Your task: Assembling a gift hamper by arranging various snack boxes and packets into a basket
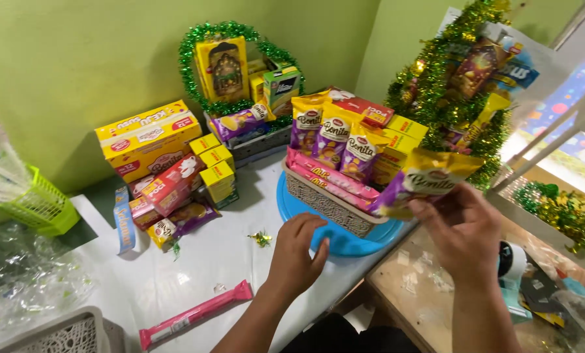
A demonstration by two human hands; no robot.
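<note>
We record the right hand (461, 230) pinching a yellow-and-purple foil snack pouch (423, 183), raised just beside the grey woven basket (331, 206). The left hand (297, 252) rests loosely curled, holding nothing, against the round blue tray (344, 240) beneath. We count three matching pouches (335, 140) upright inside. One pink wrapped bar (194, 315) lies apart near the white table's (175, 274) front edge.

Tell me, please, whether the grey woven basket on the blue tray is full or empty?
Full. The grey woven basket on the blue tray holds upright purple-and-yellow snack packets and pink wafer bars stacked to its rim.
</note>
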